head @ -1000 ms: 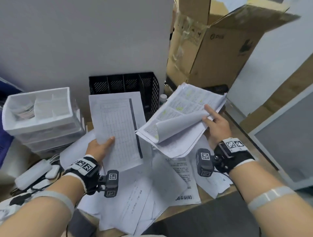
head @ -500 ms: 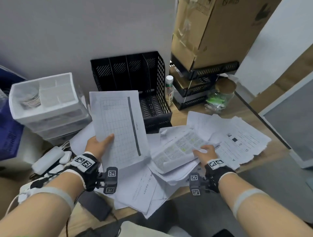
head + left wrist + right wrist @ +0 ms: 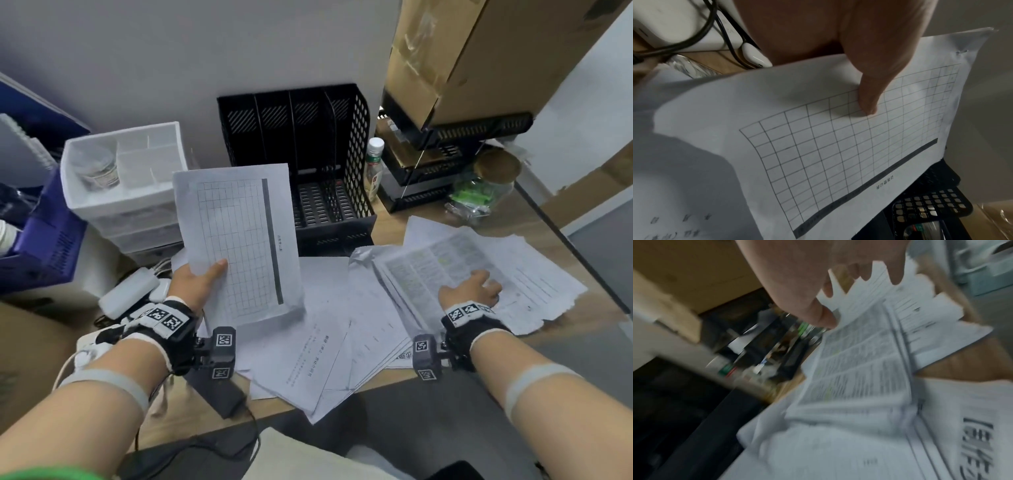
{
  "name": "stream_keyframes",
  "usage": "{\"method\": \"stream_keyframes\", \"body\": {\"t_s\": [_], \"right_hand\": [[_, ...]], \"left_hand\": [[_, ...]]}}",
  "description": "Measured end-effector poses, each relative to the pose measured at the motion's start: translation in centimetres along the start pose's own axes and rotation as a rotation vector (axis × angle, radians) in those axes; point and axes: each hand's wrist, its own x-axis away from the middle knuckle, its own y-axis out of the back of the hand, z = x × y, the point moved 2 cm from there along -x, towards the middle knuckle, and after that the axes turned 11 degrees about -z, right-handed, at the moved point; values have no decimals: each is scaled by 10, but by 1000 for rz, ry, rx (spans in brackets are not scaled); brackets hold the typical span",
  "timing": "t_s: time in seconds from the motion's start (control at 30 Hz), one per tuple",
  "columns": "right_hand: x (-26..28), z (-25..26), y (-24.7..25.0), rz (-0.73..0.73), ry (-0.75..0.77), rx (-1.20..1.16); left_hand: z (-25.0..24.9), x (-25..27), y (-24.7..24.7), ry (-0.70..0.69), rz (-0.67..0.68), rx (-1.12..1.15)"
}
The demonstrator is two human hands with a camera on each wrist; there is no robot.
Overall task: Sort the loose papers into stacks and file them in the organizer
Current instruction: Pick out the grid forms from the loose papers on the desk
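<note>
My left hand (image 3: 200, 279) holds a thin stack of grid-printed sheets (image 3: 239, 240) up off the desk, thumb (image 3: 869, 100) pressed on the top sheet (image 3: 838, 146). The black mesh organizer (image 3: 301, 161) stands behind it against the wall, its slots showing no paper. My right hand (image 3: 476, 287) lies flat, fingers spread, on a stack of densely printed pages (image 3: 442, 270) at the desk's right. In the right wrist view that hand (image 3: 838, 288) hovers on the printed stack (image 3: 859, 369), blurred. More loose papers (image 3: 325, 342) lie fanned across the desk's middle and front edge.
A white drawer unit (image 3: 130, 185) stands left of the organizer, with chargers and cables (image 3: 130, 294) below it. A small bottle (image 3: 373, 164), black stacked trays (image 3: 442, 171), a glass jar (image 3: 479, 192) and a cardboard box (image 3: 479, 54) crowd the back right. A blue crate (image 3: 51, 240) is far left.
My right hand brought the printed stack down from in front of me and laid it on the desk's right, then flattened on it. The left hand kept hold of the grid sheets.
</note>
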Motion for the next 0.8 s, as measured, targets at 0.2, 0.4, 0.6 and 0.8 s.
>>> {"method": "stream_keyframes", "body": {"t_s": [0.2, 0.4, 0.6, 0.8], "right_hand": [[99, 48, -82, 858, 435, 103], [151, 72, -142, 692, 726, 378], [167, 99, -167, 629, 858, 590], [164, 95, -169, 807, 925, 578]], "left_hand": [[14, 1, 54, 17, -119, -70], [30, 13, 115, 55, -295, -144], [50, 23, 158, 149, -370, -79], [53, 32, 161, 184, -424, -4]]}}
